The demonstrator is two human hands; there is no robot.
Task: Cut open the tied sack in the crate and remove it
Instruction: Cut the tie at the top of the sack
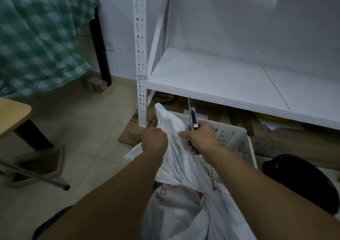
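The white sack (185, 199) sits in the white crate (232, 135), with its gathered neck stretched up and away toward the shelf (211, 92). Bare floor (82, 129) lies to the left. The shelf edge overhangs the crate's far rim. The left hand (154, 138) clenches the neck fabric, and the right hand (199, 136) grips a knife (193, 116), blade pointing away.

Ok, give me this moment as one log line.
left hand: grips sack top | right hand: holds utility knife, blade up | sack: in crate, bunched between hands | cut: cannot tell
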